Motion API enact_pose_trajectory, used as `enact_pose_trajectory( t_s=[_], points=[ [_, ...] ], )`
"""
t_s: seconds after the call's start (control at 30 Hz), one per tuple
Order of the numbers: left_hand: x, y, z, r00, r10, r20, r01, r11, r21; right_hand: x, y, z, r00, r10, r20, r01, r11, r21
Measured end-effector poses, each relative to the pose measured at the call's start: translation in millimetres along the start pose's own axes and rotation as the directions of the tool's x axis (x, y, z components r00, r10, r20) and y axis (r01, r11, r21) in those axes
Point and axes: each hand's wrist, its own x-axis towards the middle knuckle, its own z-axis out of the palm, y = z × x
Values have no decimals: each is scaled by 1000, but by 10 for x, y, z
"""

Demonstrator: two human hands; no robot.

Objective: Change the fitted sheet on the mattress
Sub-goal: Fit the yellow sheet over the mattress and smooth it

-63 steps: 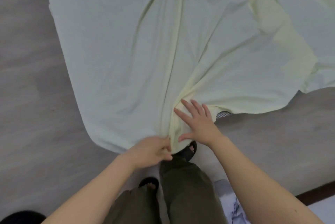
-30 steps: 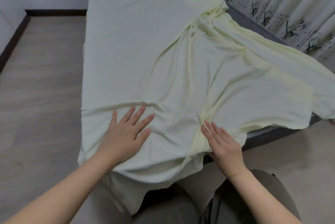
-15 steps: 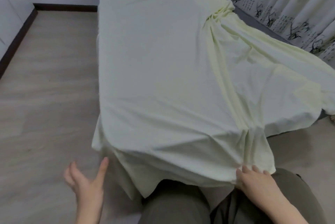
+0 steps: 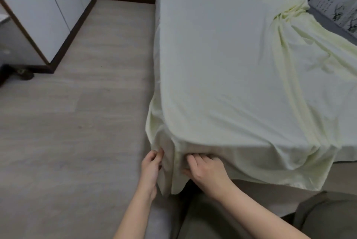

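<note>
A pale yellow-green fitted sheet (image 4: 222, 68) lies spread over the mattress, smooth on the left and bunched into long folds toward the far right. At the near left corner it hangs down in a loose flap. My left hand (image 4: 150, 167) pinches the hanging fabric at the corner's left side. My right hand (image 4: 206, 169) grips the sheet's hem just right of that corner, fingers curled into the cloth. A strip of dark grey mattress (image 4: 326, 20) shows along the far right edge.
Grey wood-look floor (image 4: 77, 113) stretches to the left of the bed. A white wardrobe (image 4: 38, 12) with a dark skirting stands at the far left, a dark object (image 4: 23, 72) at its foot. Patterned curtains (image 4: 338, 3) hang at the far right. My trouser legs (image 4: 251, 223) are below.
The view has shifted toward the bed's near left corner. My left hand rose from beside the bed to pinch the hanging corner fabric. My right hand moved left along the hem to that corner.
</note>
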Motion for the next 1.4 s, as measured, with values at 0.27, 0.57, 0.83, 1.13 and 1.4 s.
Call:
enact_pose_trajectory(
  t_s=[0.27,0.57,0.83,1.13,1.4],
  points=[
    [-52,-304,-210,911,168,-376,-106,978,179,-102,-173,199,948,-6,317,-31,993,112],
    [45,-499,-414,964,-252,82,243,965,99,-231,-281,296,313,315,896,-763,-478,435],
    [697,-508,-542,984,-95,-152,153,889,432,-81,-324,294,207,-50,977,-342,-939,25],
    [1034,-474,-344,912,-377,161,392,917,-75,100,-430,281,239,-43,970,-171,-985,-1],
    [1048,-464,-400,942,-211,-261,148,960,-239,97,-522,522,-51,37,998,-565,-825,2]
  ],
)
